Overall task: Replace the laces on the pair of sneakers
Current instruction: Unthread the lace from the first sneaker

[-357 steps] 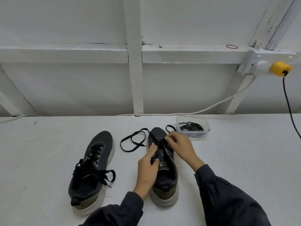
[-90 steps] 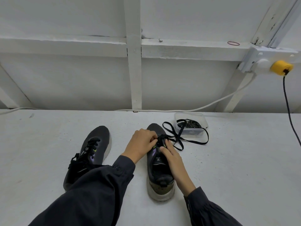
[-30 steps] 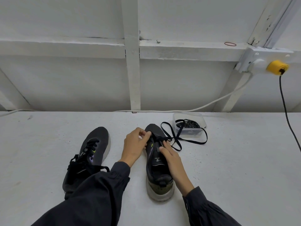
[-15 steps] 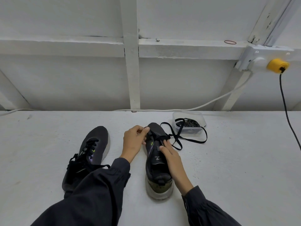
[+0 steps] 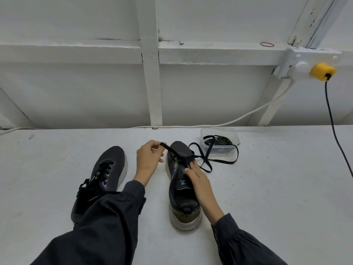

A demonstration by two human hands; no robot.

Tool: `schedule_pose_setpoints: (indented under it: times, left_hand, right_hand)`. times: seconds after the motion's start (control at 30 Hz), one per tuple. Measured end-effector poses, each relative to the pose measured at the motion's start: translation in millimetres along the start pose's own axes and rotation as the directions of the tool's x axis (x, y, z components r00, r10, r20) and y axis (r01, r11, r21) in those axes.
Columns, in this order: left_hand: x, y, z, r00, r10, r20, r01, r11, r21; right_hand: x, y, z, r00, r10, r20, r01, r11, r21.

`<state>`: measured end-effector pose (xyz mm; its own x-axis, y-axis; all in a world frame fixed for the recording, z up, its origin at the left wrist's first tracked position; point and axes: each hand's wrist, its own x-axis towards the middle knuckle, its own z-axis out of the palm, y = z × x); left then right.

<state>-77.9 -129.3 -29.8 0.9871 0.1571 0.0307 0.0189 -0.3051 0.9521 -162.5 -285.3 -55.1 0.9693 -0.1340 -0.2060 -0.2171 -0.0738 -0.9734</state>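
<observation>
The left grip pinches the free end of a black lace between thumb and forefinger, held just above and to the left of the toe of the open sneaker. The right grip lies along that sneaker's right side with fairly straight fingers. Its fingertips press at the front eyelets where the lace crosses, and it holds nothing.

From the pinch, the lace runs taut down over the open sneaker's toe to the eyelets. It then trails off the sneaker's right side in loose loops on the white tabletop. The open sneaker stands upright, toe pointing away from the person, its tongue and inside showing.

To the left of the open sneaker sits the laced sneaker, toe also pointing away. Its heel is hidden under the person's dark left sleeve. Beyond the open sneaker and to its right stands a clear plastic container with a coil of black laces in it. One lace loop reaches the container's front wall.

Farther behind the open sneaker, a white cable runs along the foot of the white wall. Up to the right, a yellow plug sits in a socket with a black cord hanging from it.
</observation>
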Motion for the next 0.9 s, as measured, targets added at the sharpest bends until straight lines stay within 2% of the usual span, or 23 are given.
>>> schedule_pose_setpoints:
  times: [0.17,0.4,0.53,0.6,0.77,0.9]
  left_hand:
    - [-19.9,-11.0,9.3,0.982,-0.089,0.168,0.082,0.995,0.047]
    - [-13.2,-0.1,8.9,0.98,-0.047,0.194,0.033,0.997,0.075]
    - [-0.9,10.3,-1.0,0.991,-0.107,0.074,0.116,0.986,-0.12]
    - [-3.2,12.2,-0.9,0.988,-0.123,0.091,0.138,0.973,-0.183]
    - [-15.2,2.6,0.6,0.914,-0.207,0.35,0.297,0.927,-0.228]
    - [-25.0,-6.6,1.0,0.875,-0.102,0.473,0.206,0.963,-0.174]
  right_hand:
    - [-1.1,-2.0,1.8,0.999,-0.037,-0.008,0.037,0.999,0.011]
    - [-3.8,-4.8,1.5,0.998,-0.06,0.004,0.06,0.998,0.026]
    - [-3.9,-4.0,1.2,0.999,-0.038,0.005,0.037,0.999,0.036]
    - [-3.0,-2.9,1.1,0.999,-0.032,0.008,0.031,0.999,0.026]
    - [-3.1,-3.4,1.4,1.0,-0.018,-0.001,0.018,0.999,0.027]
    - [-3.0,-2.1,1.1,1.0,-0.019,0.018,0.018,0.999,0.034]
